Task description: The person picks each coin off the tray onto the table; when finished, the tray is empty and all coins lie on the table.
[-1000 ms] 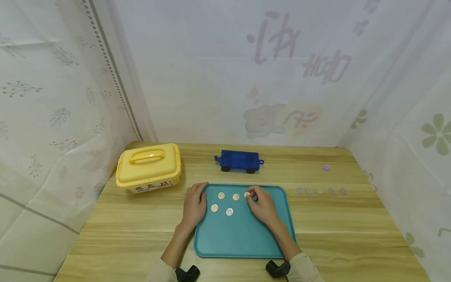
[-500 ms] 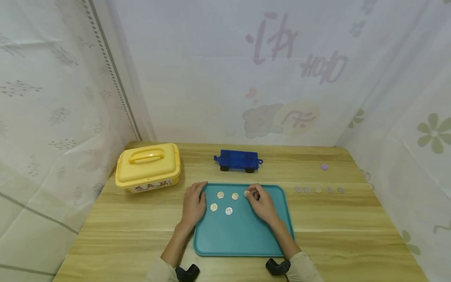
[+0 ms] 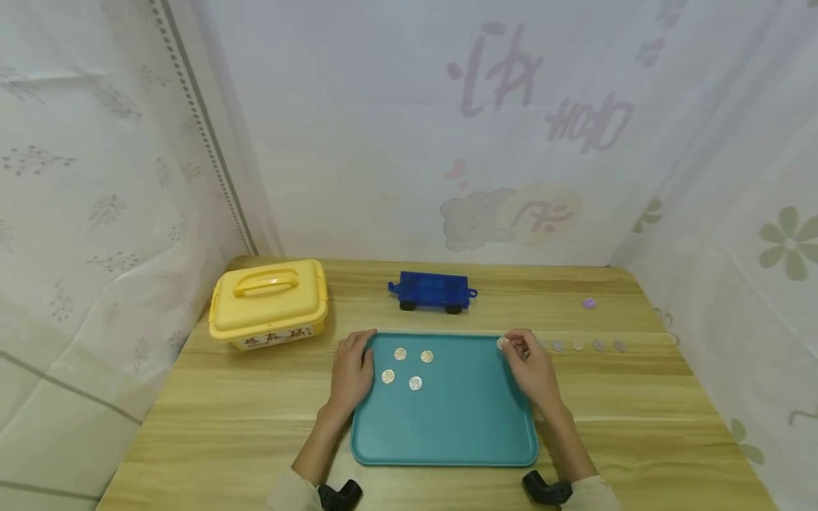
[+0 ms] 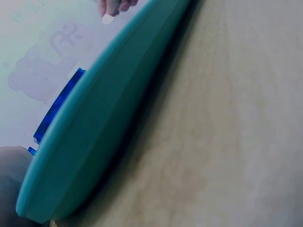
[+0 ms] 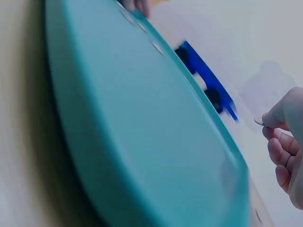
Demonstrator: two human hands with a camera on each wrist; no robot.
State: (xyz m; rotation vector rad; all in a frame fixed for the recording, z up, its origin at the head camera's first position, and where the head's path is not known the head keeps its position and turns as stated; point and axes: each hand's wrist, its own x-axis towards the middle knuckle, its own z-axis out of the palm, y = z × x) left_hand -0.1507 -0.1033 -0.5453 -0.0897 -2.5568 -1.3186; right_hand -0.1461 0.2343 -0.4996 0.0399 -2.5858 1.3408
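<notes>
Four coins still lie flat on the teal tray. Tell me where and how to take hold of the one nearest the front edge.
The front coin lies flat on the tray, with no edge raised, so come straight down from above. Pinch its rim with thumb and forefinger on opposite sides, or tip one edge up first. The right hand, already pinching a coin, is busy; the left hand rests on the tray's left rim.

Bare teal tray point(image 3: 447, 426) floor across the near and right parts, open to a reach from the near edge; four coins point(image 3: 406, 367) clustered at the far left of it, beside the left hand point(image 3: 353, 374) resting on that rim; right hand point(image 3: 533, 369) with a pinched coin point(image 3: 503, 343) over the far right corner; row of coins point(image 3: 588, 345) just beyond on the table point(image 3: 639, 426); blue toy wagon point(image 3: 432, 292) behind the tray; yellow box point(image 3: 270, 304) at far left; open wood at both sides.
</notes>
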